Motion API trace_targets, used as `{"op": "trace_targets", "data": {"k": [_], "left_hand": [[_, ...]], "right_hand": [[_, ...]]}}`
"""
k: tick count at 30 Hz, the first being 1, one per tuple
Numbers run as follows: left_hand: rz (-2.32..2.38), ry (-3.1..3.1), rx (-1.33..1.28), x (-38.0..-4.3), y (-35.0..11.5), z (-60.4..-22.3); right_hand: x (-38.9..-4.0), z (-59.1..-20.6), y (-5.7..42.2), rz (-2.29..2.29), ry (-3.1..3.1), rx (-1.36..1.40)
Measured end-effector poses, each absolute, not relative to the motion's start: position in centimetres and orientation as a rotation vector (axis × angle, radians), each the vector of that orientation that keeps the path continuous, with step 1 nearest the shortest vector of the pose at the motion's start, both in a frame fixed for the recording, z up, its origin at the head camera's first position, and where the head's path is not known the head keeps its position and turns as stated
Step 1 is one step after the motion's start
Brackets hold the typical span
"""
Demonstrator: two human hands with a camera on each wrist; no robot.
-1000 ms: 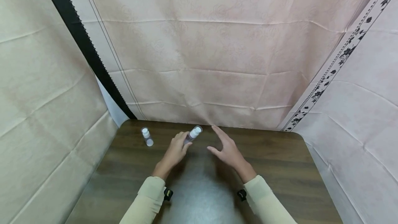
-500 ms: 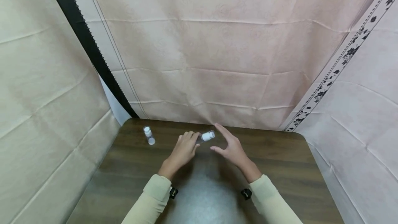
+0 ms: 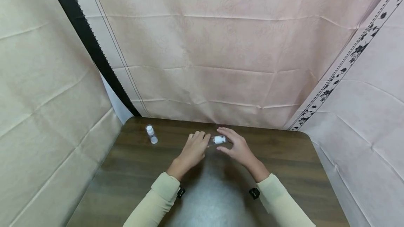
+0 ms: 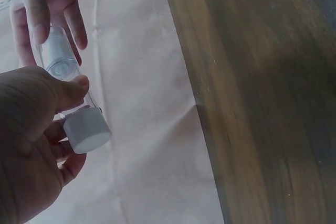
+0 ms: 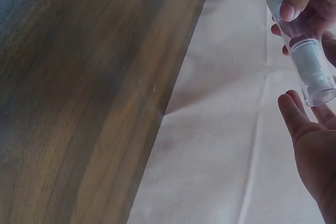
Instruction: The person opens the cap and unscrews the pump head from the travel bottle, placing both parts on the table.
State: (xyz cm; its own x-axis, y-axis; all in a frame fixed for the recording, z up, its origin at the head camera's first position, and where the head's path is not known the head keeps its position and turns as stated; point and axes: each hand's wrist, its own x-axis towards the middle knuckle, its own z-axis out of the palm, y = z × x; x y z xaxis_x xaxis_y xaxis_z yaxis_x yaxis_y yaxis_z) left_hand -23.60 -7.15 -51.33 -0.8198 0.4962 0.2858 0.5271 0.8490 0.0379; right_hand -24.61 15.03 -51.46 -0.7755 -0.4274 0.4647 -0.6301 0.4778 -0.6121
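My left hand (image 3: 193, 150) grips a small clear bottle (image 3: 218, 139) by its base end, above the table. In the left wrist view, the thumb lies across the bottle's body and the white base (image 4: 88, 132) points down. A white pump top (image 5: 310, 64) shows through the clear cap, which faces my right hand (image 3: 236, 146). That hand has its thumb and fingers spread on either side of the cap end; contact with the cap cannot be told for sure. A second similar bottle (image 3: 151, 134) stands at the table's back left.
The brown wooden table (image 3: 277, 171) has rounded back corners. Behind its back edge hangs a pale pink cloth (image 3: 221, 62). Light cloths also hang at the left (image 3: 56, 115) and right (image 3: 363, 122) sides.
My left hand has moved right, tipping the bottle from slanted to nearly level, its cap end toward the right hand. The right hand's fingers now come around the cap end.
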Motion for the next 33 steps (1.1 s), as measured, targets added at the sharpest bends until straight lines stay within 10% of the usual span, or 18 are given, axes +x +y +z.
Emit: {"op": "trace_targets", "data": {"k": [33], "left_hand": [[-0.087,-2.541,-0.767,-22.8,-5.6,-52.1]], "right_hand": [[-24.2,-52.2,15.7,1.257,-2.495,0.769]]}}
